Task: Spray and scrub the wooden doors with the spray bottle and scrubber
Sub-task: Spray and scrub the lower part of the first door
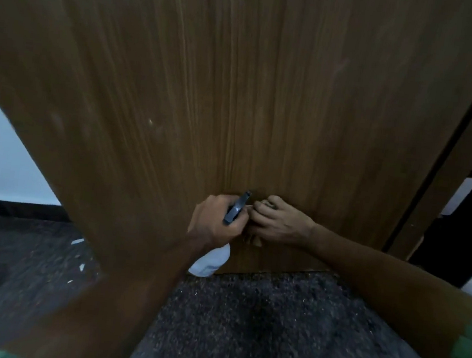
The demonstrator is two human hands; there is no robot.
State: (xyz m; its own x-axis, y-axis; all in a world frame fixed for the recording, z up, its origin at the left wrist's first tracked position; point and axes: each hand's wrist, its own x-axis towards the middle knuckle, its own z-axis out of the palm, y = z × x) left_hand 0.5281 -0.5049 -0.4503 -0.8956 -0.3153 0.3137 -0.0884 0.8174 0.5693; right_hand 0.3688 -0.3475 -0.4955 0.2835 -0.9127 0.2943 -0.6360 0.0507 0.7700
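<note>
Both forearms are bare from wrist to upper arm. Green short sleeve (471,352) on the right arm, ribbed in folds (fabric blurred). A second green sleeve edge (0,354) shows on the left arm.

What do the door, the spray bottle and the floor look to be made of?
Door: wood or wood-look veneer, brown, matte, with straight vertical grain. Spray bottle: probably plastic, whitish body under a dark grey head. Floor: dark speckled surface, perhaps carpet or rough stone; too blurred to tell.
</note>
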